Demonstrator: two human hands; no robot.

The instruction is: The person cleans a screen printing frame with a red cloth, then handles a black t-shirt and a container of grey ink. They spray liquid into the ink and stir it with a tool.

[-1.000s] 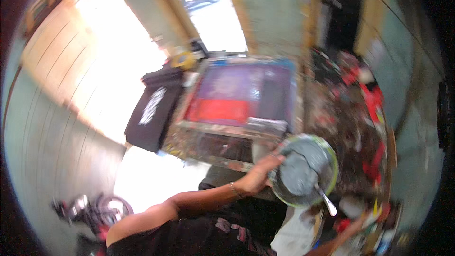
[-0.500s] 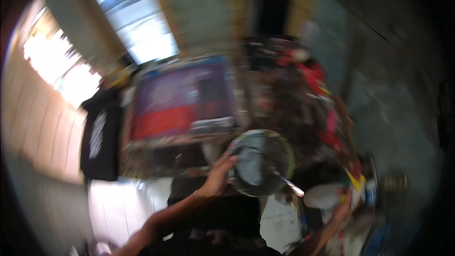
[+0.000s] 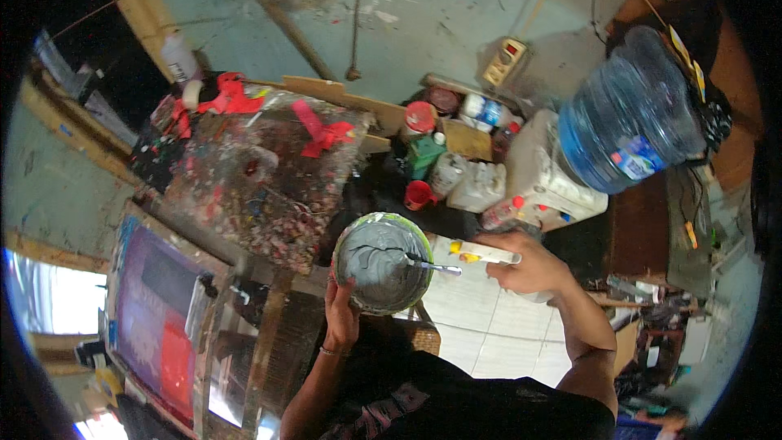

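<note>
My left hand (image 3: 341, 314) grips the near left rim of a round bowl (image 3: 423, 297) with a light green edge. Thick grey paste (image 3: 366, 265), streaked and smeared up the walls, fills much of it. A metal spoon (image 3: 436, 266) stands in the paste, its handle leaning out over the right rim. To the right, my right hand (image 3: 529, 265) is wrapped round a spray bottle, its white spray head (image 3: 493, 254) with yellow parts pointing left toward the bowl. Most of the bottle's body is hidden by the hand.
A paint-crusted table (image 3: 244, 187) with red scraps stands left of the bowl; a framed printing screen (image 3: 155, 310) lies nearer left. Beyond are white jerrycans (image 3: 481, 187), a red cup (image 3: 419, 195), a large blue water jug (image 3: 631, 114) and a power strip (image 3: 505, 63).
My view has swung to the right, bringing the containers and jug into sight. My right hand has lifted the spray bottle and brought it nearer the bowl, which stays in my left hand.
</note>
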